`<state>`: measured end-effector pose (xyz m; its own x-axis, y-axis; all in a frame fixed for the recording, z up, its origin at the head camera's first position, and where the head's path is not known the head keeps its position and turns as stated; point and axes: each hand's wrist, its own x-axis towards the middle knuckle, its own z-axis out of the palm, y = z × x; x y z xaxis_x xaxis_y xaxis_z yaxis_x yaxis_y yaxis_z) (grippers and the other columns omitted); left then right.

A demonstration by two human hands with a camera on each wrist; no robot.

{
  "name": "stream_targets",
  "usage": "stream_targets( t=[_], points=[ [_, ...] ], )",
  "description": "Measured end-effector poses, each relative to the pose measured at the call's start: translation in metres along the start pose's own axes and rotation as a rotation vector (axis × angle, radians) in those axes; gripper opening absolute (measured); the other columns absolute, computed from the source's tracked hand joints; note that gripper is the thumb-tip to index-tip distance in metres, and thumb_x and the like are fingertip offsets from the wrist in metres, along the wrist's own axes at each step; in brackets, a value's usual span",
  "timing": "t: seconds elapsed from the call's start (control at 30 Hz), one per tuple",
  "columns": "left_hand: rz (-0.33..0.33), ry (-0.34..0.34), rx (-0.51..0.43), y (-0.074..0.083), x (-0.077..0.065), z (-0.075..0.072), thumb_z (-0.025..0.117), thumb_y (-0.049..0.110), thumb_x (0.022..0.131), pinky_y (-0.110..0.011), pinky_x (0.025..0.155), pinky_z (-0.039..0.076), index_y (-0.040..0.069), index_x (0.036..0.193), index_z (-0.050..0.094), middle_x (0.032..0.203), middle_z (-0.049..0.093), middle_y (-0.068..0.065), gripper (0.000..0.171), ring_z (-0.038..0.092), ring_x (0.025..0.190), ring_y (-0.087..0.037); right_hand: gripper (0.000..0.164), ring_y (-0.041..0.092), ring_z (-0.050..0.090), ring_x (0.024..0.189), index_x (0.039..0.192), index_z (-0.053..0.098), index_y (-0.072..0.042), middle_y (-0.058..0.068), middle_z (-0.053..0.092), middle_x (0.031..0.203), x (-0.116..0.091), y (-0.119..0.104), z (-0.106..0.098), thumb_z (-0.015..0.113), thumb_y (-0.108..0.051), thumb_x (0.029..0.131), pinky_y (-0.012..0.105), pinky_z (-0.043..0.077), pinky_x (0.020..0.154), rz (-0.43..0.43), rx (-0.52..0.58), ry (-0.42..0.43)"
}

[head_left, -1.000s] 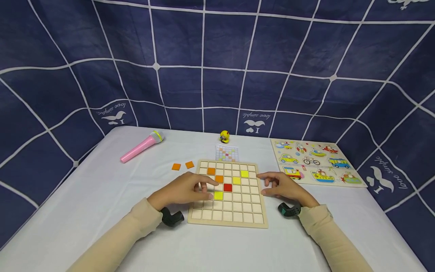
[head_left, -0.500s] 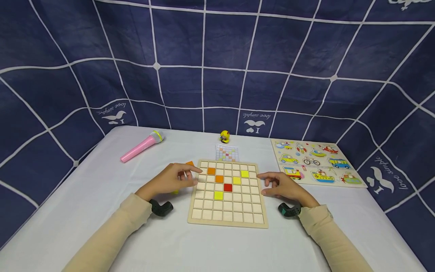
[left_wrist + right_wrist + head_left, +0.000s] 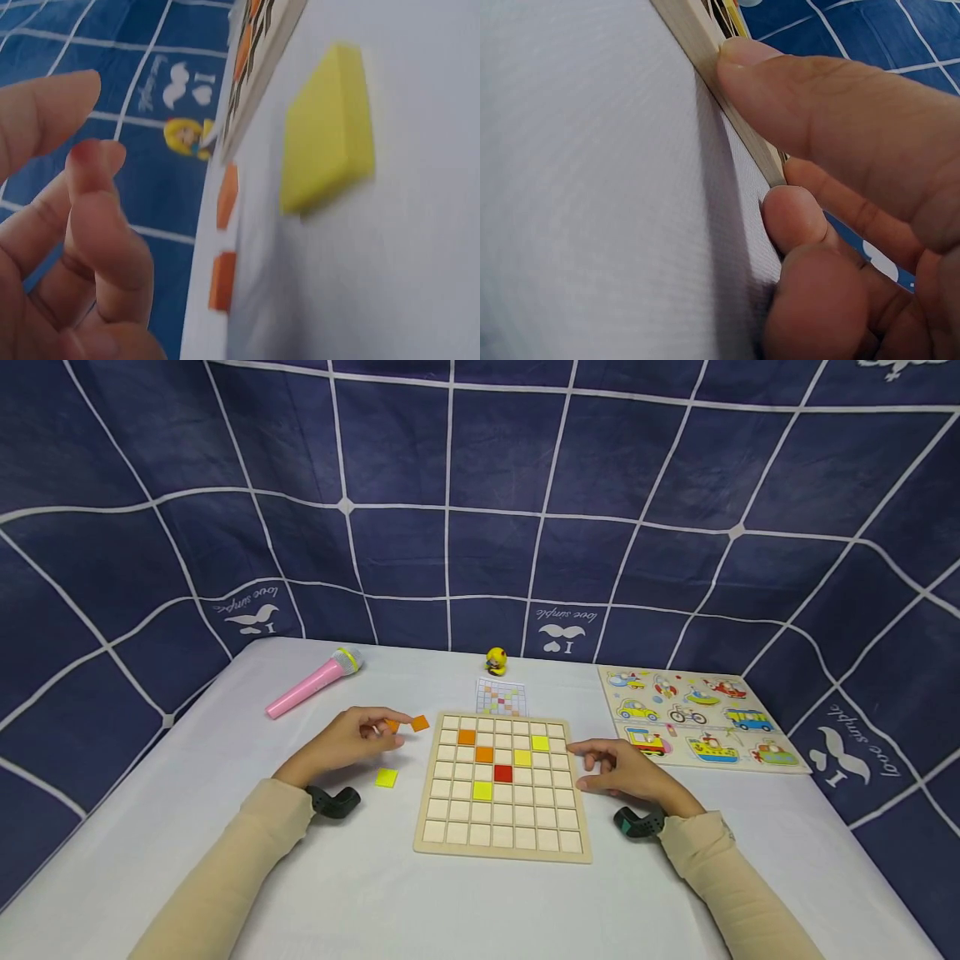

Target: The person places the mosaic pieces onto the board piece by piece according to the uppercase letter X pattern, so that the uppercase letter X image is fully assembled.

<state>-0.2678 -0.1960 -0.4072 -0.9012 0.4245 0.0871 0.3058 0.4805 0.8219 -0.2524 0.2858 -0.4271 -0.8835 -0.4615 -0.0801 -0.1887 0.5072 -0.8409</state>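
Observation:
A wooden grid board [image 3: 504,858] lies flat on the table, holding two orange tiles [image 3: 476,746], several yellow tiles [image 3: 482,791] and a red tile [image 3: 503,773]. My left hand [image 3: 351,742] hovers left of the board over two loose orange tiles [image 3: 420,723], one partly hidden by its fingers. In the left wrist view thumb and fingers are apart, with nothing between them. A loose yellow tile [image 3: 322,135] lies on the cloth below that hand. My right hand [image 3: 624,770] rests at the board's right edge, thumb and index fingertip touching the wooden rim [image 3: 742,124].
A printed pattern card [image 3: 501,697] lies behind the board, with a small yellow figurine [image 3: 496,662] beyond it. The pink toy microphone [image 3: 309,687] is at the back left. A wooden vehicle puzzle [image 3: 705,718] lies at the right. Blue grid cloth hangs behind the table.
My left hand has moved from over the board back and left toward the loose orange tiles, uncovering the loose yellow tile. The right hand stays at the board's edge.

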Motion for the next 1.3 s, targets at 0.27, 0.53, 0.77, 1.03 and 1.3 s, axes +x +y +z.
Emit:
stream_targets(
  t=[0.27, 0.53, 0.77, 1.03, 1.3],
  points=[
    [-0.079, 0.112, 0.081, -0.018, 0.002, -0.008, 0.081, 0.017, 0.097, -0.028, 0.069, 0.042, 0.003, 0.137, 0.073, 0.090, 0.064, -0.002, 0.043, 0.054, 0.082, -0.019, 0.061, 0.007, 0.044, 0.064, 0.144, 0.062, 0.008, 0.008, 0.057, 0.100, -0.001, -0.001, 0.000, 0.087, -0.006, 0.090, 0.021, 0.040, 0.054, 0.010, -0.001, 0.002],
    [-0.136, 0.117, 0.103, -0.026, 0.004, -0.009, 0.080, 0.016, 0.096, -0.028, 0.066, 0.040, 0.002, 0.139, 0.071, 0.088, 0.063, -0.002, 0.046, 0.054, 0.071, -0.017, 0.061, 0.008, 0.045, 0.065, 0.145, 0.062, 0.007, 0.008, 0.058, 0.100, -0.001, -0.002, 0.001, 0.087, -0.007, 0.091, 0.021, 0.040, 0.054, 0.023, -0.010, 0.005],
    [-0.169, 0.105, 0.175, -0.033, 0.007, -0.009, 0.081, 0.020, 0.096, -0.031, 0.070, 0.039, 0.003, 0.141, 0.069, 0.087, 0.062, -0.002, 0.050, 0.052, 0.079, -0.019, 0.062, 0.008, 0.044, 0.066, 0.145, 0.062, 0.007, 0.009, 0.058, 0.100, -0.002, -0.003, 0.001, 0.087, -0.007, 0.090, 0.020, 0.039, 0.055, 0.030, -0.006, 0.007],
    [-0.261, 0.052, 0.152, -0.035, 0.013, -0.012, 0.081, 0.022, 0.096, -0.028, 0.061, 0.037, 0.006, 0.141, 0.071, 0.084, 0.056, -0.001, 0.049, 0.051, 0.064, -0.015, 0.063, 0.008, 0.045, 0.065, 0.145, 0.061, 0.008, 0.009, 0.058, 0.100, -0.001, -0.002, 0.002, 0.087, -0.006, 0.090, 0.021, 0.039, 0.055, 0.022, 0.009, 0.002],
    [-0.255, 0.067, 0.145, -0.037, 0.016, -0.013, 0.083, 0.021, 0.095, -0.027, 0.058, 0.036, 0.009, 0.133, 0.076, 0.079, 0.054, 0.000, 0.040, 0.050, 0.057, -0.012, 0.063, 0.009, 0.045, 0.066, 0.146, 0.061, 0.008, 0.009, 0.058, 0.101, -0.002, -0.003, 0.001, 0.087, -0.006, 0.090, 0.021, 0.039, 0.056, 0.020, 0.016, -0.006]
  ],
)
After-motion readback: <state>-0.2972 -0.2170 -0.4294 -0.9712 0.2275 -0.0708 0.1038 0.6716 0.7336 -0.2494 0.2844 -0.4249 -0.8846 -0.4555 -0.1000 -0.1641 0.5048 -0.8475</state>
